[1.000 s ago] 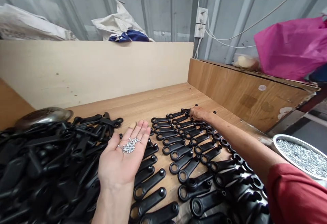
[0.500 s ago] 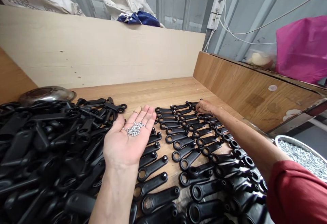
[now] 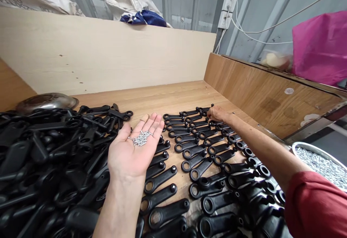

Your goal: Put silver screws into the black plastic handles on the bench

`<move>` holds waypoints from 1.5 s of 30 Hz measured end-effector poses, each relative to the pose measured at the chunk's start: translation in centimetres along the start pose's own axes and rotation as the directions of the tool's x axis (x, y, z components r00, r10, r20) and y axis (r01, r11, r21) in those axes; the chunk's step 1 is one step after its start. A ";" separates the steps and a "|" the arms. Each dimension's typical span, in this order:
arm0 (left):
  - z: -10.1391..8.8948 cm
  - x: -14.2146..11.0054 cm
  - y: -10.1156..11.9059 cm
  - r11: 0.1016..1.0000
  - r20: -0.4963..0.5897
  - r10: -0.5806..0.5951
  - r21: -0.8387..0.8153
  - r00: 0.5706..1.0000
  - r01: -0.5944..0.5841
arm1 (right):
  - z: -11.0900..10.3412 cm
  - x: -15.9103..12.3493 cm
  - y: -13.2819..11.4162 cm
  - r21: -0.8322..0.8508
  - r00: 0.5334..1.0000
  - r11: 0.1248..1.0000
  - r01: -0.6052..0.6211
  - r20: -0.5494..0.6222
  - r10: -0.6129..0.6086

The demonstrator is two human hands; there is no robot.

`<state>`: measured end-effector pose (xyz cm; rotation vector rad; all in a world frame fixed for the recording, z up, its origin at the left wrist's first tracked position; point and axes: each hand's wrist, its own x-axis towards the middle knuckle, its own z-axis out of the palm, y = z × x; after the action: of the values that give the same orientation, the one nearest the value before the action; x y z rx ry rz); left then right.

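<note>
On wooden bench, left hand held flat, palm up, fingers spread; small heap of silver screws rested on palm, not clasped. Right hand stretched to far end of black lever rows, fingertips pinched at one piece; held item cannot be told. Loose black lever pile heaped left. Screw bowl set at right edge.

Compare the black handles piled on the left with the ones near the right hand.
The piled handles lie heaped and crisscrossed, overlapping one another; the laid-out handles sit flat in rows, side by side on the wooden table. The right hand touches the rows' far end; nothing touches the pile. Both are the same black ring-ended part.
</note>
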<state>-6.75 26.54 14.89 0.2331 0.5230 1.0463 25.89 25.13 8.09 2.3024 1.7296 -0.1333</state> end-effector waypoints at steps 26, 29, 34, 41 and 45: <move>-0.2 -0.2 0.6 0.991 0.025 -0.007 -0.135 1.000 0.010 | -0.2 -1.5 -0.9 -0.041 0.996 0.995 -0.086 -0.008 0.086; -0.1 -0.3 0.7 0.990 0.025 -0.004 -0.142 1.000 0.008 | 0.1 -1.6 -0.4 0.002 0.994 0.995 -0.103 -0.034 0.103; 0.0 -0.3 0.7 0.988 0.037 -0.024 -0.153 0.999 0.030 | 0.1 -1.2 0.8 0.086 0.989 0.991 -0.102 -0.103 0.111; 0.0 -0.2 0.8 0.989 0.036 -0.003 -0.149 0.999 0.008 | 0.6 -1.3 1.6 0.164 0.993 0.983 -0.084 -0.063 0.095; 0.0 -0.2 0.7 0.990 0.035 -0.006 -0.143 0.999 0.011 | 0.9 -1.3 1.5 0.221 0.994 0.970 -0.098 -0.016 0.104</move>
<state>-7.37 26.71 15.29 0.1218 0.4152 1.0646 27.05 23.33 7.73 2.5553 1.6818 -0.2887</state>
